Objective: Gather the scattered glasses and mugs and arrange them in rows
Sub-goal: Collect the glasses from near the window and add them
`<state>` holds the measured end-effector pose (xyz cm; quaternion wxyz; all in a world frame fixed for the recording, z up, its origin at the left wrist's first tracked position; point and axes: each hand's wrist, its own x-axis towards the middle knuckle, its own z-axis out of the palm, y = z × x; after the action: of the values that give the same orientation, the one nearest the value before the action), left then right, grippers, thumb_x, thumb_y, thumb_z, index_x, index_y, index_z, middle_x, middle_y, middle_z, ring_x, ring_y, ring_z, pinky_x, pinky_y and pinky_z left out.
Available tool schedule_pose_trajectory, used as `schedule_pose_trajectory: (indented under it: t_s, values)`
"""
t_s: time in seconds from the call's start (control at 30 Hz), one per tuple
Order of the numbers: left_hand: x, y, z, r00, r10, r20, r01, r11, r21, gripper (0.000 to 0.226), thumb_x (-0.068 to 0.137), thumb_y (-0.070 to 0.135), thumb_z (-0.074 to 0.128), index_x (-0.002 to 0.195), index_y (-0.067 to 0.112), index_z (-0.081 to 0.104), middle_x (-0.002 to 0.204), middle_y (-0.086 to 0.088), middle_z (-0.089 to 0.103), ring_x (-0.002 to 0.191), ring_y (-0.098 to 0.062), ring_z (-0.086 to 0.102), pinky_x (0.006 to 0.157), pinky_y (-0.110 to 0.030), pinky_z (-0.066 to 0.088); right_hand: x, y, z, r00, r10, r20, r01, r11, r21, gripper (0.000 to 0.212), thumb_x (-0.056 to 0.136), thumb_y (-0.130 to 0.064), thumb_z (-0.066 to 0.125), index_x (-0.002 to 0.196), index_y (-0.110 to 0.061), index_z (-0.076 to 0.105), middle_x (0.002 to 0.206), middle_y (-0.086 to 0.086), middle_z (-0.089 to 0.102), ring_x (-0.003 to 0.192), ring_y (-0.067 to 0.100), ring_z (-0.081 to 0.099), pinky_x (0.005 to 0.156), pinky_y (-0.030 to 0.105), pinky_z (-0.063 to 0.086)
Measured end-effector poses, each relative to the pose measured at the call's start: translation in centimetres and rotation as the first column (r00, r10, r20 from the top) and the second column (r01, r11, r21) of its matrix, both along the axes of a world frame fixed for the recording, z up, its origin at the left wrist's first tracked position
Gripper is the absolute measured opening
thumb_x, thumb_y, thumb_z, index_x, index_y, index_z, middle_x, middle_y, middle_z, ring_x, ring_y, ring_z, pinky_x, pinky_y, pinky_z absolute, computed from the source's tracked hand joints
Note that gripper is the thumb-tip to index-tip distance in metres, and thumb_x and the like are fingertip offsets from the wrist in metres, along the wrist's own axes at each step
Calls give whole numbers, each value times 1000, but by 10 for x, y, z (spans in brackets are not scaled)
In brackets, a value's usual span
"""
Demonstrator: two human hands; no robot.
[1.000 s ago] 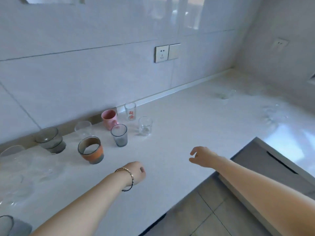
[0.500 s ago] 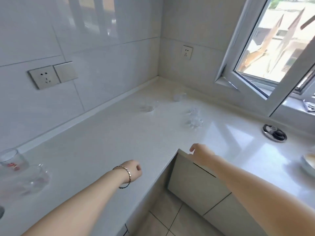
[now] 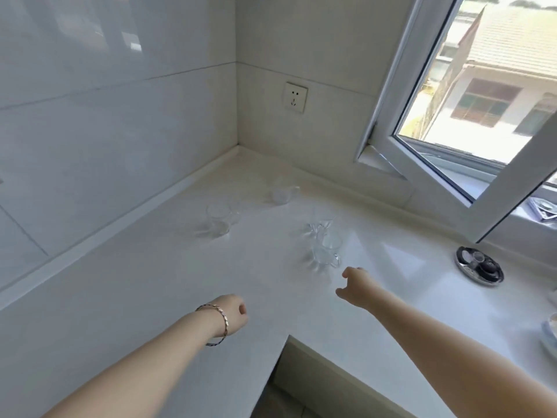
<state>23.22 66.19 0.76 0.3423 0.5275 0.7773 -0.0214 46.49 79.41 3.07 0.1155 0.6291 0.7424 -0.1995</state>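
Several clear glasses stand scattered in the corner of the white counter [image 3: 150,297]. Two clear handled mugs are close together: the nearer mug [image 3: 327,251] and one just behind it [image 3: 322,224]. A clear tumbler [image 3: 218,220] stands to the left, and a small clear mug [image 3: 281,194] sits further back near the corner. My right hand [image 3: 355,286] hovers a short way in front of the nearer mug, fingers loosely apart, holding nothing. My left hand [image 3: 232,313], with a bracelet on the wrist, is curled shut over the counter and is empty.
An open window sash [image 3: 422,164] swings inward over the right part of the counter. A round metal ashtray [image 3: 479,270] lies at the right. A wall socket [image 3: 295,97] is above the corner. The counter's inner edge [image 3: 289,337] turns near my arms. A dish's rim [image 3: 550,336] shows at far right.
My view has swung right, away from the coloured cups and glasses by the wall, to the corner with the clear glasses. My right hand has reached forward towards the nearer mug.
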Motion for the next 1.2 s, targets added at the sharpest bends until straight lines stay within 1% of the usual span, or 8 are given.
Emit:
schedule_pose_trajectory:
  t_s: [0.13,0.3,0.5,0.6,0.7,0.87,1.03,1.2]
  values:
    - [-14,57,-5,1000,-27,2,27,1000,-4,28,90,21,45,110,13,62,118,-5,64,110,-22,59,93,-27,45,-13,50,-5,1000,17,26,-17,1000,21,53,87,-28,57,133,-7,41,133,13,45,121,29,49,97,32,43]
    - [-23,105,-19,1000,-26,15,26,1000,-14,8,89,18,44,86,22,49,93,0,54,86,-18,50,82,-25,45,-26,115,-17,999,35,10,-36,997,64,66,83,-37,64,135,-7,37,134,13,44,124,30,46,100,36,42]
    - [-24,127,-33,994,100,36,-98,993,-62,31,90,18,45,62,28,39,98,-3,59,88,-15,51,83,-21,43,-30,168,-49,998,37,-52,-37,999,-8,101,80,-50,65,151,-12,5,148,7,30,133,28,40,102,38,40]
    - [-18,133,-39,981,189,51,-184,979,-90,28,91,19,46,66,29,42,102,-4,61,92,-17,55,77,-17,38,-33,182,-61,991,59,-119,-68,994,-80,84,84,-51,59,148,-16,19,141,8,41,125,27,50,96,36,43]
    - [-12,135,-47,958,280,66,-273,957,-97,29,91,20,48,64,30,43,87,2,57,85,-15,53,75,-17,37,-35,184,-68,973,126,-195,-149,983,-107,72,89,-55,47,148,-21,22,142,9,40,122,28,53,96,36,45]
    - [-2,130,-52,918,389,75,-378,917,-129,21,90,21,49,70,27,47,87,1,56,80,-17,54,74,-18,40,-28,183,-71,953,280,-113,-293,948,-125,94,76,-51,67,149,-22,15,140,8,37,125,27,49,95,37,46]
    - [1,117,-45,888,454,72,-444,888,-121,24,90,21,48,68,30,47,89,1,58,82,-17,55,80,-21,43,-30,184,-68,936,337,-101,-346,933,-94,88,70,-41,75,142,-22,27,133,6,45,116,25,56,86,32,48]
    - [-3,74,-36,833,548,73,-541,835,-96,12,90,19,46,85,22,57,90,1,57,86,-16,55,79,-19,42,-55,158,-52,847,529,-60,-531,846,-51,92,69,-45,74,144,-25,26,137,4,44,119,22,54,85,30,48]
